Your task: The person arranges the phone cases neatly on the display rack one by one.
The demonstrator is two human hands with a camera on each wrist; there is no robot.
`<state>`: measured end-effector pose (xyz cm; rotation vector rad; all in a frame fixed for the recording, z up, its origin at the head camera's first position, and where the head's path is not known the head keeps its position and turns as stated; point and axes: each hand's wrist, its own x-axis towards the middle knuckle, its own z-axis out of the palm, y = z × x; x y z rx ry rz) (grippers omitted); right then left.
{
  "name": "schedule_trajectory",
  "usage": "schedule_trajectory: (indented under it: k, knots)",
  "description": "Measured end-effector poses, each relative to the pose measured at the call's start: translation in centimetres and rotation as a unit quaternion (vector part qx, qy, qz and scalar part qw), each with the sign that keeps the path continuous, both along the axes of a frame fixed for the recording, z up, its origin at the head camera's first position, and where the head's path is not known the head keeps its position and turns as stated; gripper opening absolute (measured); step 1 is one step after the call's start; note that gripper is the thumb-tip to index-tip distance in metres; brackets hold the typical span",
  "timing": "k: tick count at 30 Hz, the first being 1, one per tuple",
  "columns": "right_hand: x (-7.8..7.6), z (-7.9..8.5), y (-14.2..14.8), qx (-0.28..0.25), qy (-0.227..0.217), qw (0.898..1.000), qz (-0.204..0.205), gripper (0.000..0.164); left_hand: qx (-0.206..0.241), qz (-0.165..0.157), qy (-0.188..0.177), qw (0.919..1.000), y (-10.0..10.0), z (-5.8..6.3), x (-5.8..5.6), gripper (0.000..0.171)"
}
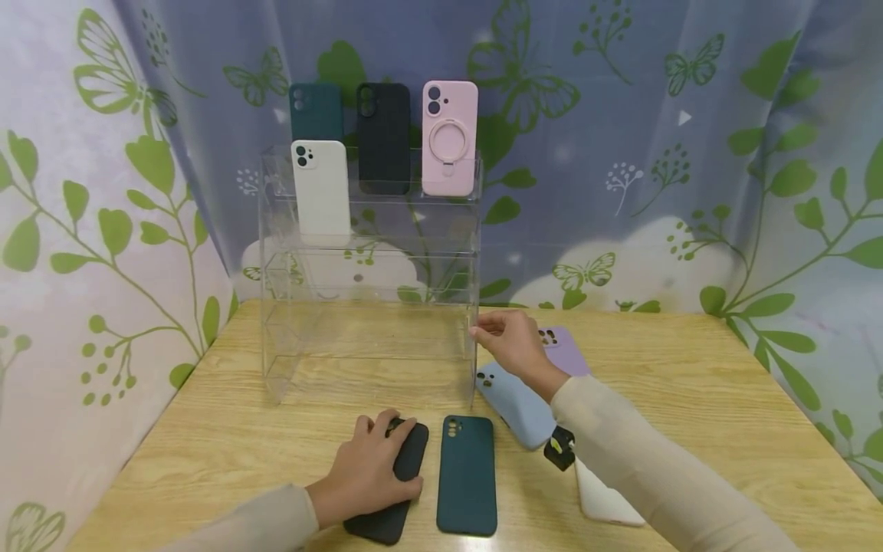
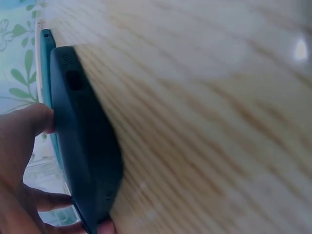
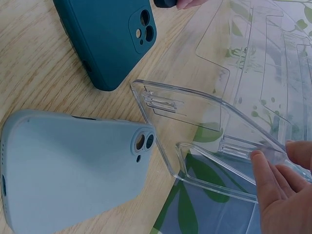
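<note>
My left hand [image 1: 369,468] grips a black phone case [image 1: 386,521] lying on the table, thumb along one long side and fingers over its camera end. In the left wrist view, the black case [image 2: 85,131] shows its end with a port cutout. At the right side panel of a clear tiered display stand [image 1: 474,368], my right hand [image 1: 512,341] pinches the edge between thumb and fingers; the right wrist view shows that hand [image 3: 282,183] against the stand [image 3: 195,95]. A dark teal case [image 1: 467,475] lies between my hands, and a light blue case [image 1: 517,406] lies below my right wrist.
The top tiers hold a teal case [image 1: 324,115], a white case [image 1: 322,192], a black case [image 1: 384,146] and a pink case with a ring [image 1: 448,172]. A purple case [image 1: 569,349] and a white case [image 1: 603,494] lie partly under my right arm. A patterned curtain [image 1: 621,192] hangs behind.
</note>
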<state>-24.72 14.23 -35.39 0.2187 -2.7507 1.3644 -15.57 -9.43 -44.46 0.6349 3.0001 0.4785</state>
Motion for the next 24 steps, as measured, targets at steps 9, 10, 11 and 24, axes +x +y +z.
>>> schedule_trajectory:
  k: [9, 10, 11, 24]
  knots:
    - [0.2, 0.1, -0.1, 0.005, 0.005, 1.0, -0.004, 0.034, 0.024, -0.002, 0.05, 0.9984, -0.3, 2.9, -0.1, 0.076]
    - [0.2, 0.1, -0.1, 0.005, 0.005, 1.0, -0.004, 0.034, 0.026, 0.0, 0.056, 0.9981, -0.3, 3.6, -0.2, 0.076]
    - [0.2, 0.1, 0.0, 0.005, 0.005, 1.0, -0.004, 0.034, 0.028, 0.001, 0.062, 0.9977, -0.4, 4.2, -0.3, 0.076]
    - [0.1, 0.1, 0.0, 0.001, 0.003, 1.0, 0.001, 0.034, 0.065, 0.003, 0.191, 0.9795, -1.1, 12.1, -3.3, 0.078]
